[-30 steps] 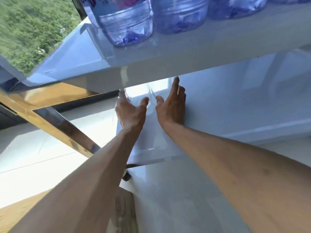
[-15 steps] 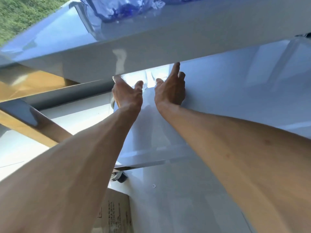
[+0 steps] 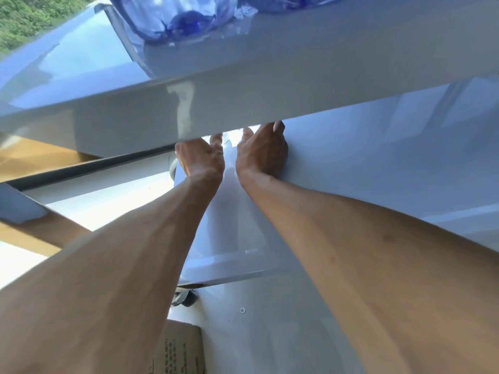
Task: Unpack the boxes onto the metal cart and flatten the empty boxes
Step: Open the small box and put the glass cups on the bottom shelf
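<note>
Since a second ago the view has tipped downward and closer: the upper shelf [image 3: 243, 85] of the metal cart [image 3: 378, 163] now crosses the whole frame and hides the fingertips that showed before. Both hands have pushed deeper onto the lower shelf [image 3: 237, 238]. The left hand [image 3: 201, 157] and right hand [image 3: 263, 152] sit side by side in the middle of the frame, close but apart, with something clear and glinting between them. It is probably a bottle being set in place, but the shelf edge covers the fingers, so I cannot tell whether either hand grips it.

2 blue-tinted water bottles [image 3: 183, 20] already stand on the upper shelf at the top of the frame, so unpacking is partly done. A cardboard box [image 3: 181, 349] lies at the bottom centre, by the left forearm, not visibly flattened.

The cart's surface is glossy pale metal with a castor [image 3: 185, 298] below its corner. The floor [image 3: 102, 201] is pale, with greenery in the upper left corner.
</note>
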A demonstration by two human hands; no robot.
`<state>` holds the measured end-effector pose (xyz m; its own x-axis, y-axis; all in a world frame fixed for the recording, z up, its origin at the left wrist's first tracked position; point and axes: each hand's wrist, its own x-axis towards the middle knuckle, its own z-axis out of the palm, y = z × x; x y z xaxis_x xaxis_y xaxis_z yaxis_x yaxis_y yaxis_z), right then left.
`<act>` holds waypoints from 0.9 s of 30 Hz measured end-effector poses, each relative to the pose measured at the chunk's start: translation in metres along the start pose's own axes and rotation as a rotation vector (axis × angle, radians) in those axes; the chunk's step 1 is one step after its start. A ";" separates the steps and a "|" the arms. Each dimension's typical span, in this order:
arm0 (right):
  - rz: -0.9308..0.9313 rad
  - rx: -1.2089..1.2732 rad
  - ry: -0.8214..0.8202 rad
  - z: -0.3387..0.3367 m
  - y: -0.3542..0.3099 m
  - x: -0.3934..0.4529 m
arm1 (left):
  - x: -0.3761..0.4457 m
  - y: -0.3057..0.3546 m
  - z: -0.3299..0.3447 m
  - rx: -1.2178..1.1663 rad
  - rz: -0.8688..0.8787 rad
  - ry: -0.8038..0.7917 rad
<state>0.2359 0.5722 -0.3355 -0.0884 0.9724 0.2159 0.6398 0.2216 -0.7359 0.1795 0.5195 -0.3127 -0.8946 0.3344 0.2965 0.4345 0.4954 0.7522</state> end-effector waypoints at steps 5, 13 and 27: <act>-0.007 -0.085 -0.005 -0.008 -0.001 -0.012 | -0.014 -0.001 -0.012 0.051 0.016 -0.026; -0.102 -0.189 -0.171 -0.089 0.028 -0.059 | -0.068 0.005 -0.085 0.308 0.032 -0.333; -0.530 0.056 -0.989 -0.201 -0.127 -0.207 | -0.127 0.011 -0.358 0.599 -0.012 -0.384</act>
<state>0.3266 0.3277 -0.1579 -0.9221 0.3793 -0.0758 0.3086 0.6034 -0.7353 0.2603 0.1954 -0.1316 -0.8475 0.5304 -0.0212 0.5062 0.8195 0.2686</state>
